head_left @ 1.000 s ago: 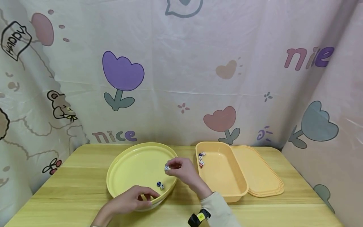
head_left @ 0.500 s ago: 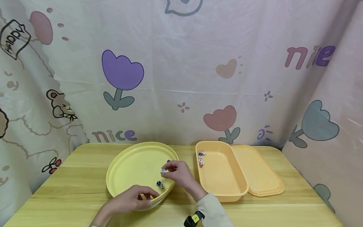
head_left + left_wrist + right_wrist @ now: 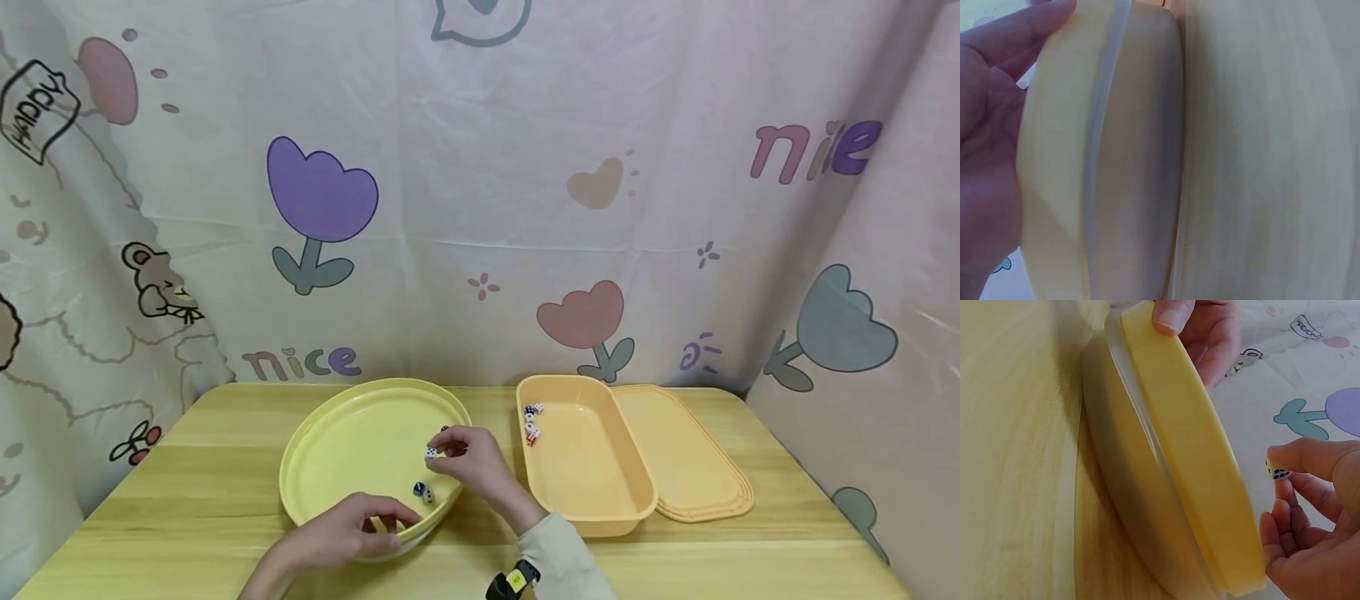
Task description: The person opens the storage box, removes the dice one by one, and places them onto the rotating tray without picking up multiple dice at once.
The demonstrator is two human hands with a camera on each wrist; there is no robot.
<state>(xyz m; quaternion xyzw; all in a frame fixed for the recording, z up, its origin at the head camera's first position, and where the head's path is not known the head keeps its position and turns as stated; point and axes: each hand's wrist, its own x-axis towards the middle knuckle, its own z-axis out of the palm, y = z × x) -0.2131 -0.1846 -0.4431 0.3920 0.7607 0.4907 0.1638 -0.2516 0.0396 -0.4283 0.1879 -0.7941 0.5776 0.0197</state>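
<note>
My right hand (image 3: 476, 467) pinches a white die (image 3: 431, 452) with dark pips between thumb and fingertips, above the right part of a round yellow tray (image 3: 352, 442). In the right wrist view the die (image 3: 1277, 470) shows clear of the tray's rim. My left hand (image 3: 348, 529) grips the tray's near rim, thumb outside and fingers over the edge. On the tray, a dark blue die (image 3: 418, 489) sits beside a white die (image 3: 428, 495). Another dark die (image 3: 445, 428) is partly hidden behind my right hand.
To the right stands an orange-yellow rectangular box (image 3: 592, 450) with several dice (image 3: 531, 429) along its left side. A matching flat lid (image 3: 690, 458) lies right of it, partly behind the box. A patterned curtain (image 3: 465, 167) hangs behind the wooden table (image 3: 187, 517).
My right hand has moved a little left and down over the tray with the white die, then stayed almost still. My left hand keeps its place on the rim.
</note>
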